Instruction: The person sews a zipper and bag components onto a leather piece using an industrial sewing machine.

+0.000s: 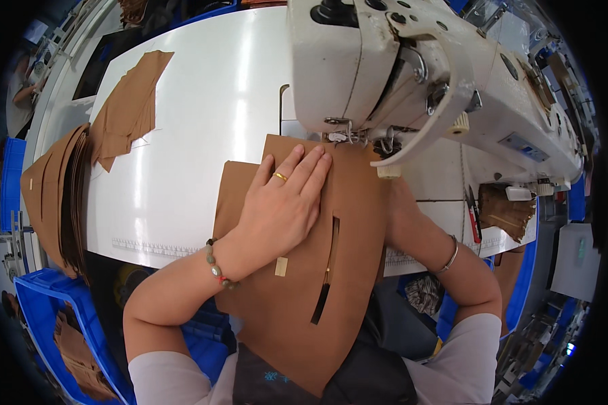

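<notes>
My left hand (284,196) lies open and flat on a brown fabric panel (344,297), fingertips just short of the presser foot (341,137) of a white sewing machine (344,67). The panel has a long slit and a small pale tab (282,266), and hangs over the table's front edge toward my body. Another brown layer (231,182) shows at its left. My right hand (402,209) is at the panel's right edge below the machine head, its fingers hidden by the fabric and machine.
Brown pieces (132,101) and a folded stack (54,202) lie left on the white table (209,81). Red-handled snips (473,216) and a scrap (507,216) lie right. Blue bins (34,297) stand beside the table. Another person (20,94) is at far left.
</notes>
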### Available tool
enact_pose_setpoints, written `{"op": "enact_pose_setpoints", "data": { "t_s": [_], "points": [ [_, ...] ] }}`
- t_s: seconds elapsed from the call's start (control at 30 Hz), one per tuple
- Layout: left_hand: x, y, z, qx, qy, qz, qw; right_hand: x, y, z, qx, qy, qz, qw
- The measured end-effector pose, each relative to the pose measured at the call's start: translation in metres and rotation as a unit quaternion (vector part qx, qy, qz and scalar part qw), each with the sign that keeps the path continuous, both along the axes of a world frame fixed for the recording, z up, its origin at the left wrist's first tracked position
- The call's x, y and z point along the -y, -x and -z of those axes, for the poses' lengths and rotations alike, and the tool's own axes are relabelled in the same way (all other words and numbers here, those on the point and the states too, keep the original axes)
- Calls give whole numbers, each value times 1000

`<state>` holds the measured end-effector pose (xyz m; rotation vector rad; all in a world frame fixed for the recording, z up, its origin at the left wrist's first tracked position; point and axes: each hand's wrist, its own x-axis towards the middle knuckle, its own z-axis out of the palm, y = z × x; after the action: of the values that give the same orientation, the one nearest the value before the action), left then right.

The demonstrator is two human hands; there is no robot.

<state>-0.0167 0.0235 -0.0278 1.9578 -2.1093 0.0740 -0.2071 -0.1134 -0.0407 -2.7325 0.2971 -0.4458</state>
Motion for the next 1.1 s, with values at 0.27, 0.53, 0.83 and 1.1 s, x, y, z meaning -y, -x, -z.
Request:
{"op": "enact_pose_setpoints", "data": {
  "t_s": [0.27,0.53,0.83,1.1],
  "points": [
    [16,-12,5,14,18,-24,999,-1,-1,4,2,11,14,1000],
    [48,-38,11,6,32,-59,998,0,1,1,-22,61,-2,998],
    [60,-45,15,-17,20,-62,998,-1,0,3,-28,65,-7,997],
    [28,-34,-3,-73,-1,-11,997,0,-1,0,-23,77,-4,997]
  ]
}}
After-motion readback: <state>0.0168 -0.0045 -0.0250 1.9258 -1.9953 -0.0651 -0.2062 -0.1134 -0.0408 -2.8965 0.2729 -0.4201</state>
